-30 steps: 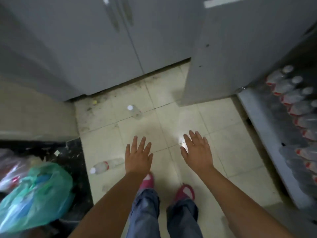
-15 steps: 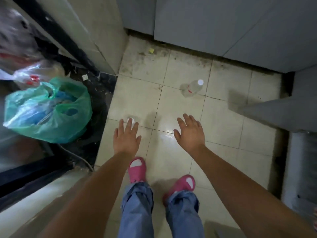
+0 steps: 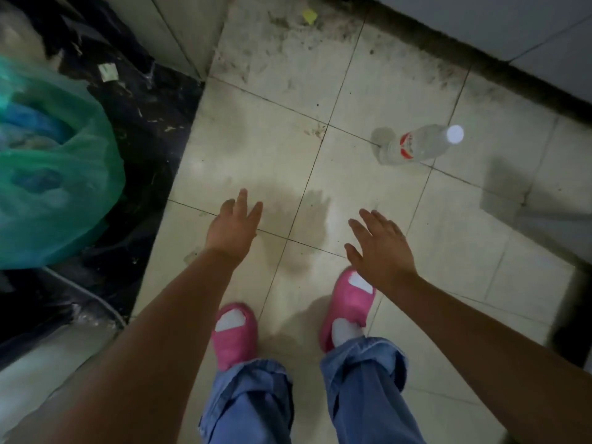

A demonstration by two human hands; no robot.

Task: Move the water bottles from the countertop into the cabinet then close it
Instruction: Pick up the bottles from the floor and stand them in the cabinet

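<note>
While the head camera looked almost straight down, both bare arms reached forward over a pale tiled floor (image 3: pixel 368 193), and neither hand held anything. The left hand (image 3: pixel 232 227) hung palm down with its fingers straight and close together, empty, above a tile joint. The right hand (image 3: pixel 379 251) was likewise spread flat and slack, fingers slightly fanned, its wrist passing over the toe of the right pink slipper (image 3: pixel 347 302). The left pink slipper (image 3: pixel 235 334) stood a little behind it, and loose blue trouser legs (image 3: pixel 253 402) bunched above both feet. One clear water bottle (image 3: pixel 416 145) with a white cap and a red-and-white label stood on the floor ahead and to the right of the right hand, well apart from both hands; seen from above it leaned toward the upper right, which may be the wide lens. Beyond it, along the top right edge, ran the grey base of a cabinet (image 3: pixel 528 24) with a dark, grimy strip where it met the tiles. A small yellow scrap (image 3: pixel 309 16) lay on the dirty tiles near the top. At the left, a green plastic bag (image 3: pixel 54 187) bulged against a dark marbled surface (image 3: pixel 153 123), with something blue showing through it. No countertop bottles showed in this view.
</note>
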